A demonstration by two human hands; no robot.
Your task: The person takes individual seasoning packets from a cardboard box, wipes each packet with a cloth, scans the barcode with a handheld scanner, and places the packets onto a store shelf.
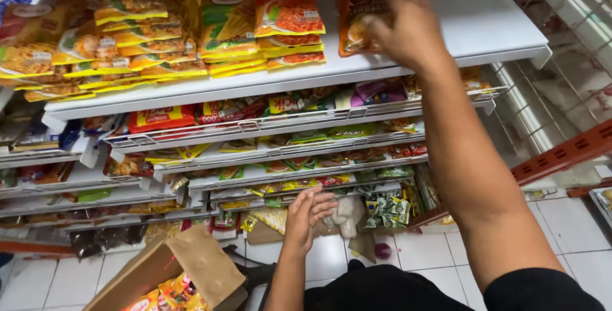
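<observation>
- Far left on the white top shelf [484, 24], stacks of yellow and orange packets [140, 37] lie piled in rows, with a taller stack of red-and-yellow packets [280, 11] just to their right.
- Near left on the tiled floor [38, 279], an open cardboard box [191, 266] holds more yellow packets [172, 295], its flap tilted up.
- In the middle, low down, the person's left hand [309, 212] hangs above the floor in front of the bottom shelves, palm open, fingers loosely spread and holding nothing.
- Right of centre, the right hand [408, 30] reaches up to the top shelf, fingers curled over the top of an orange packet [357, 24]; the hand is blurred, so the exact grip cannot be told.
- That orange packet stands on the shelf just right of the red-and-yellow stack, apart from it.
- Far right, a wire rack [554, 62] stands beside the shelves.
</observation>
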